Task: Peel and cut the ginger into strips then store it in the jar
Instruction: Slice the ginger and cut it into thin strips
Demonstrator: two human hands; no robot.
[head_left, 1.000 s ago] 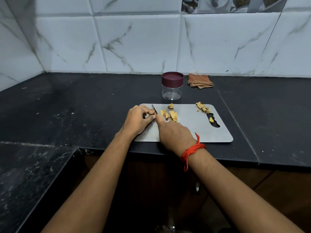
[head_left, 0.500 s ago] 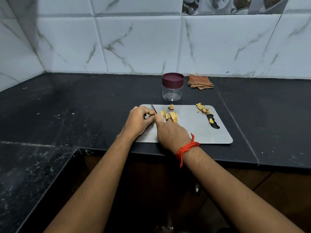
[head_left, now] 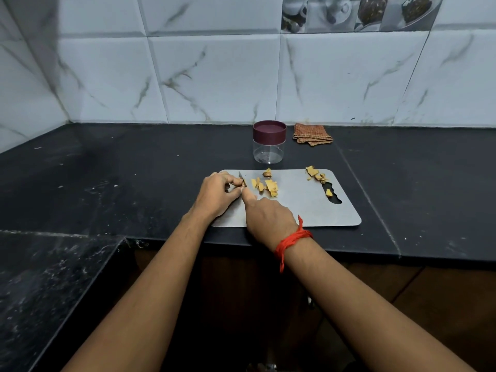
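A grey cutting board (head_left: 300, 210) lies on the black counter. My left hand (head_left: 218, 194) pinches a small ginger piece at the board's left end; the piece is almost hidden by my fingers. My right hand (head_left: 268, 218) grips a knife (head_left: 243, 181), its blade tip pointing away against the held piece. Cut yellow ginger pieces (head_left: 265, 186) lie just right of the blade. Peel scraps (head_left: 315, 173) sit at the board's far right corner. A clear jar (head_left: 269, 142) with a maroon lid on stands behind the board.
A folded orange checked cloth (head_left: 312, 134) lies right of the jar near the tiled wall (head_left: 214, 76). One ginger bit (head_left: 329, 192) rests by the board's handle slot. The counter edge runs below the board, and a lower black ledge (head_left: 48, 277) sits at the left.
Both hands stay at the board's left end. The right hand with the knife has shifted only slightly against the held ginger; the cut pieces lie unchanged.
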